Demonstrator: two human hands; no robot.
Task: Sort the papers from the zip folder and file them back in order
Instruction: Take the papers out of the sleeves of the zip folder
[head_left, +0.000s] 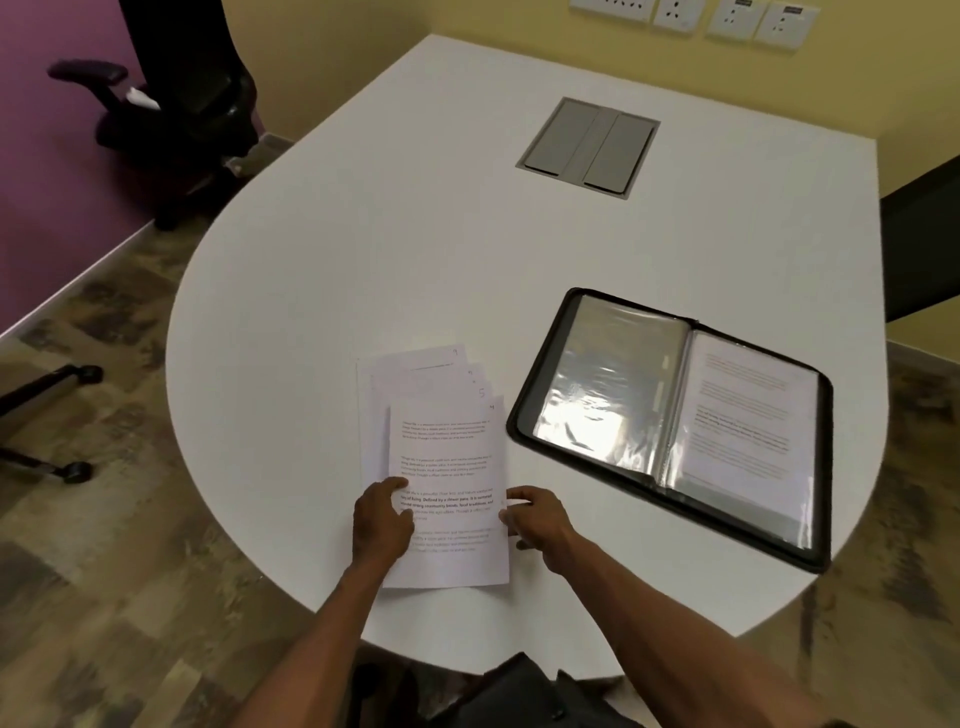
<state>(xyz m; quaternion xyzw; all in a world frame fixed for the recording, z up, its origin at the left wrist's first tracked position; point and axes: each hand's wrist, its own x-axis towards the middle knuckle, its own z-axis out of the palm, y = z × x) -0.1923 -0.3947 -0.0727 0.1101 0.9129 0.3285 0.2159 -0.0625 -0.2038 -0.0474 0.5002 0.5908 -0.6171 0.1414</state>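
A fanned stack of printed papers (441, 447) lies on the white table (363, 260) near its front edge, with handwritten numbers on the top right corners. My left hand (382, 522) rests on the left side of the top sheet, thumb on the print. My right hand (535, 519) pinches the right edge of that sheet. To the right lies the black zip folder (670, 421), open flat. Its left side shows empty clear sleeves; its right sleeve holds a printed page (748, 415).
A grey cable hatch (589, 148) is set into the table's far middle. A black office chair (182, 104) stands at the far left and another chair's base (47, 415) at the left. Wall sockets (691, 15) line the back wall.
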